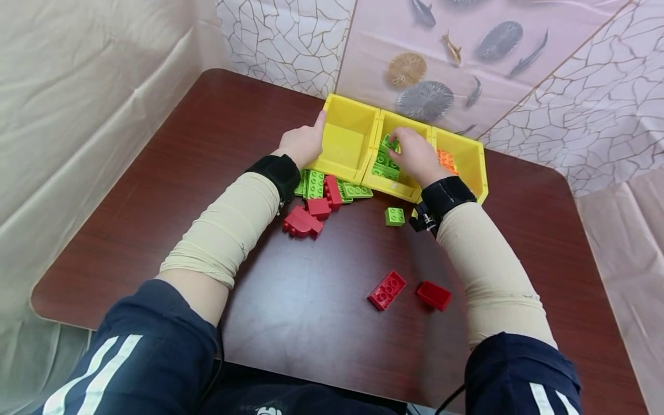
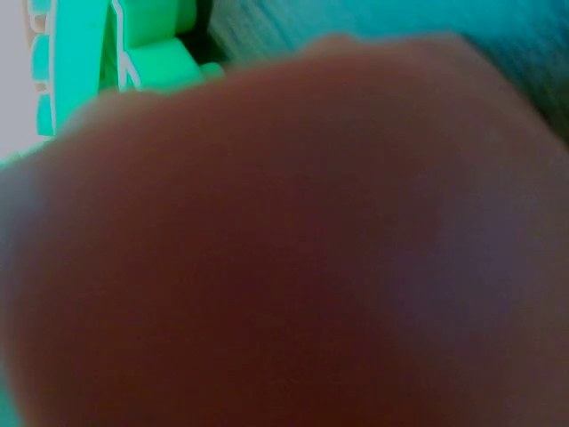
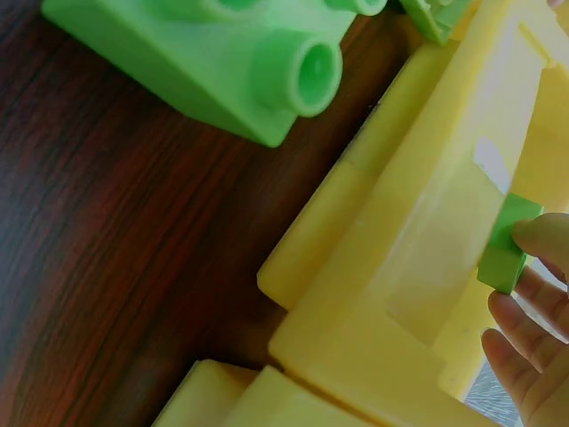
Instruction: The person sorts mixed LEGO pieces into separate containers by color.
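Observation:
A yellow three-compartment bin [image 1: 353, 172] stands at the back of the table. My left hand [image 1: 303, 144] is at its left wall, one finger stretched along the rim; its other fingers are hidden, and I cannot tell whether they grip the wall. The left wrist view is mostly filled by that blurred hand. Over the middle compartment is my right hand [image 1: 415, 154]. In the right wrist view its thumb and fingertips pinch a small green toy brick [image 3: 511, 245] inside the yellow wall. Several green bricks [image 1: 385, 164] lie in that compartment, beside the hand.
Orange bricks [image 1: 447, 161] lie in the right compartment. In front of the bin are green bricks [image 1: 314, 185] and red bricks [image 1: 303, 222] in a pile. One green brick [image 1: 395, 217] stands alone. Nearer me lie two red bricks, one studded [image 1: 387, 290], one smooth-sided [image 1: 434, 295].

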Tool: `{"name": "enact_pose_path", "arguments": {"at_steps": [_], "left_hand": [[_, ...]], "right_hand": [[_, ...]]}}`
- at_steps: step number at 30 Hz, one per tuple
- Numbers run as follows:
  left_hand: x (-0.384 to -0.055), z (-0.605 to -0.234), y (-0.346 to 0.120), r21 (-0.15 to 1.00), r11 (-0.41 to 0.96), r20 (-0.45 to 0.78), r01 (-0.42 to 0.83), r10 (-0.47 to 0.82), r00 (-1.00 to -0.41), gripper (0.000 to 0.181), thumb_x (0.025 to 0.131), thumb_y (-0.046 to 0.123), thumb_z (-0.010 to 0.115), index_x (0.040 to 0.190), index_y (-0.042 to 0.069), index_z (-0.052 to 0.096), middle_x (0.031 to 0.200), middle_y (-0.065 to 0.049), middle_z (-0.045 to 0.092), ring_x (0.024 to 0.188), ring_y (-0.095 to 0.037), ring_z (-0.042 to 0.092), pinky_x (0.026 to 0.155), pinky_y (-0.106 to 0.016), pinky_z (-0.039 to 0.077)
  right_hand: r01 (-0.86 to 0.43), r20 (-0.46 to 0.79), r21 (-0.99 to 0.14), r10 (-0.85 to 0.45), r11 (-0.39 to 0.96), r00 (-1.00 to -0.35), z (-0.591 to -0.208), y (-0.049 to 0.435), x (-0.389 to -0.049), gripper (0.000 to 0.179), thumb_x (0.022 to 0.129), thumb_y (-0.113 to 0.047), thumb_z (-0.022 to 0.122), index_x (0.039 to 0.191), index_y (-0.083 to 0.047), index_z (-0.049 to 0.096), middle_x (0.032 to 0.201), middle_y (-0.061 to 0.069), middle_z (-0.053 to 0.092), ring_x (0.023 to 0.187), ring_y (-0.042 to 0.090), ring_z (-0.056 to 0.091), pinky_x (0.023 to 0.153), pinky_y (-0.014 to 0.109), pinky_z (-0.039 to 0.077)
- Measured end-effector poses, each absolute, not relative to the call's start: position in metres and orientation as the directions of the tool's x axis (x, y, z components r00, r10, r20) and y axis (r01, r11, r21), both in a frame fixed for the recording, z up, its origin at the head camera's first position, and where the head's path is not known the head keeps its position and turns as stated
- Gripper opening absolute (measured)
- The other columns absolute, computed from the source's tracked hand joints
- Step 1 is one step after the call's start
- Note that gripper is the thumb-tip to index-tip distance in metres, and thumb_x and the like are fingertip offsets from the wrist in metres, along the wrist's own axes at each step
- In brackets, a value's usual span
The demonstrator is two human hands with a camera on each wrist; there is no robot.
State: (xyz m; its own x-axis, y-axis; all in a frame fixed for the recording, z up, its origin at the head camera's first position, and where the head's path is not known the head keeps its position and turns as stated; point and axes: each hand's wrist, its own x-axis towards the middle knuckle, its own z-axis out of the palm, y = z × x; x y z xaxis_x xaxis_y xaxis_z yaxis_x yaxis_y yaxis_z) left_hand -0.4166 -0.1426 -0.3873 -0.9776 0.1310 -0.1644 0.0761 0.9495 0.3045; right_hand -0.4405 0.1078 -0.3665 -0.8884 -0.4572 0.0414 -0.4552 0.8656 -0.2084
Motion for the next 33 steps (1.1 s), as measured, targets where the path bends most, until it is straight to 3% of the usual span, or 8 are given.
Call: {"name": "enact_pose_path", "arguments": {"at_steps": [22,33], "left_hand": [[-0.416,-0.387,-0.141,0.328,0.942,-0.156,0.071,0.128,-0.979,0.071,0.098,0.019,0.037,0.148,0.020,-0.013,0.085,-0.009,0.051,0.077,-0.025,0.053,0.071,-0.036,0.041],[-0.415,-0.387,-0.142,0.311,0.948,-0.154,0.068,0.121,-0.981,0.071,0.098,0.019,0.037,0.149,0.020,-0.013,0.083,-0.009,0.052,0.076,-0.026,0.054,0.070,-0.037,0.042]], "right_hand": [[-0.466,-0.052,-0.272,-0.496,0.842,-0.867,-0.378,0.105,-0.446,0.022,0.092,-0.008,0.053,0.111,0.002,0.056,0.114,0.021,0.057,0.108,0.036,0.052,0.091,0.046,0.039],[-0.494,-0.072,-0.277,-0.531,0.824,-0.845,-0.373,0.105,-0.440,0.031,0.094,-0.008,0.049,0.123,0.003,0.052,0.124,0.022,0.053,0.117,0.036,0.047,0.098,0.045,0.035]]}}
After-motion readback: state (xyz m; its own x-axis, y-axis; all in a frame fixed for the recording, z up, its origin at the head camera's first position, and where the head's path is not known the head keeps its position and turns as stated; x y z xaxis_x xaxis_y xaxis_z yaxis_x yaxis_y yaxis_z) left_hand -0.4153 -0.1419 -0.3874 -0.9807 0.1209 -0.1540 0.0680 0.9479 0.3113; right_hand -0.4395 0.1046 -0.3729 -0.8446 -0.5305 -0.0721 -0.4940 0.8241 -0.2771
